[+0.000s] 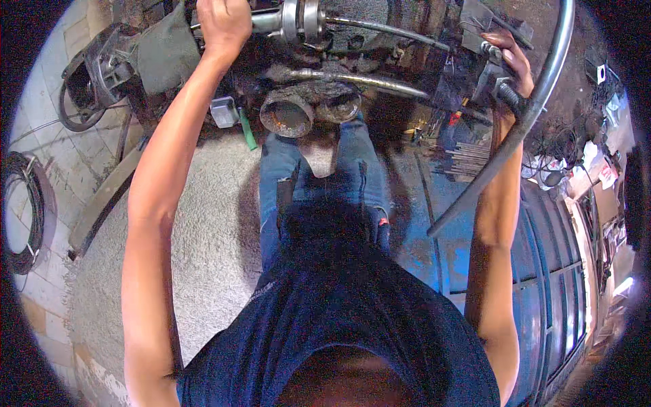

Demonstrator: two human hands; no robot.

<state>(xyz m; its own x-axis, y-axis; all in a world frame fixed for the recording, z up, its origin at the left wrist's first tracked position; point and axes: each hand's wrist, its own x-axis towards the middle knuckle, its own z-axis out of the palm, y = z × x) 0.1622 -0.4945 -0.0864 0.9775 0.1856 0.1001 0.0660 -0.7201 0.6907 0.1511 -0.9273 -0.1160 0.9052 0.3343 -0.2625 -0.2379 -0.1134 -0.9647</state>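
Note:
At the top left, my left hand [224, 28] is closed around a grey metal shaft [266, 24]. Right beside it on the shaft sit thick, shiny round collars [300, 20]. A thin steel rod [390, 32] runs from them toward the right. My right hand [517, 62] is curled round a dark metal fitting with a coarse threaded bolt [508, 93]; its fingertips are partly hidden. A long, curved metal bar [483, 168] crosses in front of my right forearm, close below that hand. A second steel rod [369, 81] lies nearer me.
Two dirty round metal cups [286, 117] sit above my knees. A whitish box [224, 112] and a green strip [247, 130] lie left of them. Thin metal rods [468, 161] are bundled at right above a blue panel [542, 251]. A black cable coil [28, 217] lies far left.

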